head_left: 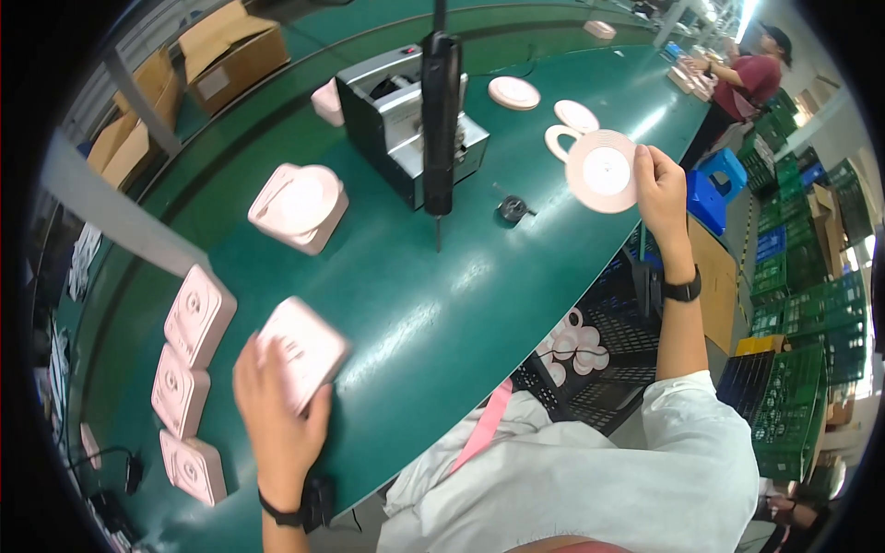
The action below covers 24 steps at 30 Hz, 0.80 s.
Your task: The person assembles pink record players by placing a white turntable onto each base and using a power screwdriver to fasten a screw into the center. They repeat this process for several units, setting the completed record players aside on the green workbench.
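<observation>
My left hand (277, 419) is closed round the edge of a pale pink square plastic housing (312, 348), slightly blurred, at the near left of the green table (406, 378). At the right my right hand (662, 192) pinches the rim of a round pink disc (583, 186) with a white centre. A pink ring (553, 138) shows at the disc's upper left; I cannot tell whether it is joined to it. Behind lie another round pink disc (576, 114) and a round pink piece (513, 92). An electric screwdriver (440, 129) hangs tip down between my hands.
Three pink housings (199, 315) stand in a row at the left; another stack of pink parts (300, 207) is beyond. A metal-and-black machine (396, 120) and a small black round object (513, 209) are on the table. Below its edge is a black crate (608, 378) with pink parts. A co-worker (751, 78) stands far right.
</observation>
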Available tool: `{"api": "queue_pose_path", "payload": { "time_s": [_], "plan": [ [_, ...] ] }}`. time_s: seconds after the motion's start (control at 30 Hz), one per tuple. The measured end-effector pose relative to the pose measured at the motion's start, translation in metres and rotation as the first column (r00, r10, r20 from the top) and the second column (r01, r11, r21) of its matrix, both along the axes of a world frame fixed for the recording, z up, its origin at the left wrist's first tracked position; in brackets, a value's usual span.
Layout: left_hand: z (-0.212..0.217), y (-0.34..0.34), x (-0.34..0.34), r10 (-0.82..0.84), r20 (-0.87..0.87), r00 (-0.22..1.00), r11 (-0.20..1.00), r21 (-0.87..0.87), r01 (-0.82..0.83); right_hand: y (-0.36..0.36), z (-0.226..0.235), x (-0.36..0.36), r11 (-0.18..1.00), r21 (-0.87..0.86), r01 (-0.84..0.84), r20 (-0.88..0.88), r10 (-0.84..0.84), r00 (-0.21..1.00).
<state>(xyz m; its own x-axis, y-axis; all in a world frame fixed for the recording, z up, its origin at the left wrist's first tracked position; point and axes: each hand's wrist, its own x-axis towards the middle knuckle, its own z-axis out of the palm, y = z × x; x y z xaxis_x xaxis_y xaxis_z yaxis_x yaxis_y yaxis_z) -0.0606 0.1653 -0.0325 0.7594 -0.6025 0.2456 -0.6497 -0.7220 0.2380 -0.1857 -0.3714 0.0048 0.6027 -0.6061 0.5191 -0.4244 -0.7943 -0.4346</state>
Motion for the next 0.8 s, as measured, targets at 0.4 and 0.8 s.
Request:
{"api": "queue_pose_path", "payload": {
  "time_s": [0.4,0.8],
  "plan": [
    [-0.031,-0.094,0.024,-0.502,-0.228,0.835,0.785,-0.525,0.329,0.199,-0.041,0.041,0.427,0.742,-0.517,0.221,0.572,0.789],
    [-0.040,-0.090,0.026,-0.513,-0.202,0.834,0.762,-0.554,0.335,0.211,-0.027,0.041,0.657,0.144,-0.740,-0.231,0.749,0.621]
  ]
}}
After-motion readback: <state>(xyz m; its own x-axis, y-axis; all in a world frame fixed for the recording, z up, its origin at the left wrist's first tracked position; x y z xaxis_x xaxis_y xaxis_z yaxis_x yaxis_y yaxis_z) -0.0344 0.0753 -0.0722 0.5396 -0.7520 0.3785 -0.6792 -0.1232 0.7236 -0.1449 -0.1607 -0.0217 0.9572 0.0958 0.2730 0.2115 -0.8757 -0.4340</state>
